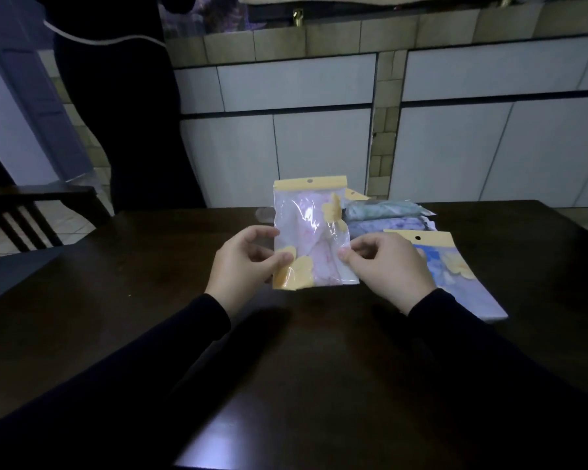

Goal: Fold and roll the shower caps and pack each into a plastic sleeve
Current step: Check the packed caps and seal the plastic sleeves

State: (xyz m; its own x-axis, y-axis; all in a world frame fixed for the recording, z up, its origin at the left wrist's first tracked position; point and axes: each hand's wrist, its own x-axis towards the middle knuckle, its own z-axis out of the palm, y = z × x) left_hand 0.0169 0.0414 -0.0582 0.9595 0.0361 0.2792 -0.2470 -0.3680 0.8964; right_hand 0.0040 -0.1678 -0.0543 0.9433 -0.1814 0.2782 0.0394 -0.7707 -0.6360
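I hold a clear plastic sleeve [311, 228] with a yellow header strip upright above the dark table [150, 300]. A pale pink shower cap [323, 262] shows inside it. My left hand [245, 266] pinches the sleeve's lower left edge. On the lower right edge my right hand [387, 269] pinches it with thumb and fingers. A second sleeve with a blue cap [455, 273] lies flat on the table, partly under my right wrist. Behind it lie a rolled green cap [381, 209] and a rolled lilac cap [387, 226].
A person in dark clothing [123, 106] stands at the table's far left corner. A dark wooden chair [24, 212] is at the left. White cabinet doors [319, 147] run behind the table's far edge.
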